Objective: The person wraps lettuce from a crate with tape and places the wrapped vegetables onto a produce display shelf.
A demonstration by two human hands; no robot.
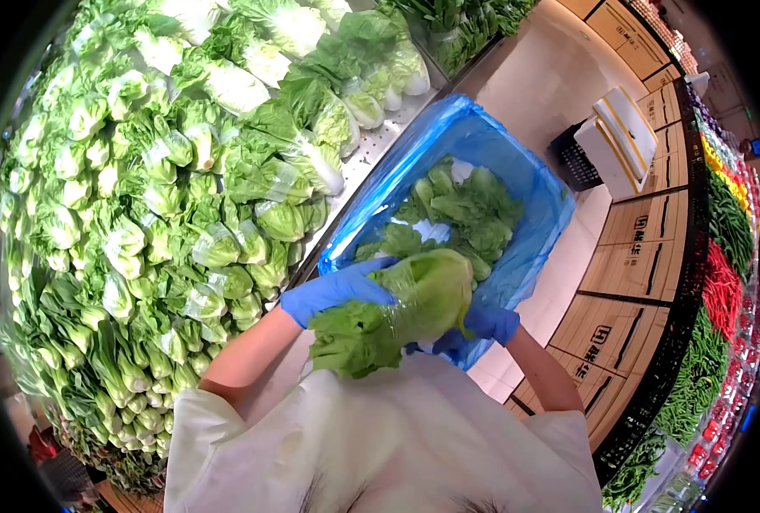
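A large leafy green head (427, 295) with clear wrap round its middle lies across both hands, in front of my chest. My left hand (341, 291), in a blue glove, has its fingers against the upper left side of the head. Gloved in blue too, my right hand (474, 329) is at the lower right end, its fingers partly hidden beneath the head. Just beyond is a bin lined with blue plastic (538, 197), with loose green leaves (474, 209) inside.
Wrapped greens (162, 197) and bok choy fill the sloping display at left, with cabbages (239, 85) at its top. White foam boxes (619, 141) and a dark crate (575, 158) stand beyond the bin. Peppers (722, 286) line the right-hand display.
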